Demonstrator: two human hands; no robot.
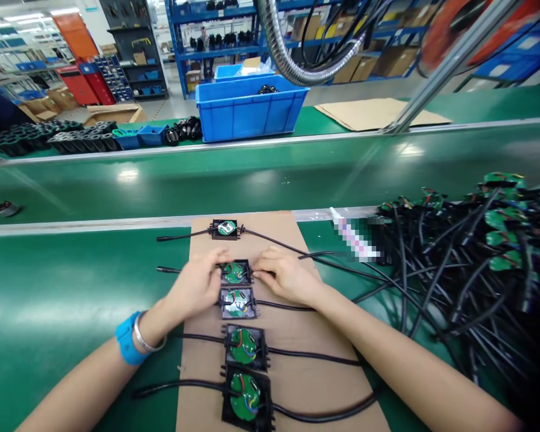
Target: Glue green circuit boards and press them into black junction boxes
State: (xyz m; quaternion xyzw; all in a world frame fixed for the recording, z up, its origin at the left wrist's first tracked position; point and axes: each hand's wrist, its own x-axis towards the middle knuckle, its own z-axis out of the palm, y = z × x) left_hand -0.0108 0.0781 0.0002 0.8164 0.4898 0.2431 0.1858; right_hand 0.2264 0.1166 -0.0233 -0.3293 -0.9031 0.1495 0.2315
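Several small black plastic housings with circuit boards inside lie in a column on a cardboard sheet (297, 384). At the second housing from the far end (236, 273), my left hand (197, 283) grips the left side with curled fingers, partly hiding the cable there. Opposite it, my right hand (282, 273) has thumb and fingers pinched at the right end, where a black cable enters; the fingertips hide the exact grip. Just nearer lies a housing with a silvery, glossy board (237, 303). Two housings with green boards (245, 399) are closest to me, and one (225, 228) lies beyond my hands.
A tangled heap of black cables with green boards (504, 240) fills the right of the green bench. A white tube (353, 237), partly blurred, lies beside it. Behind the bench stand a blue bin (252, 111), black parts (184, 130) and a flat cardboard piece (364, 113). A metal hose (292, 66) hangs overhead.
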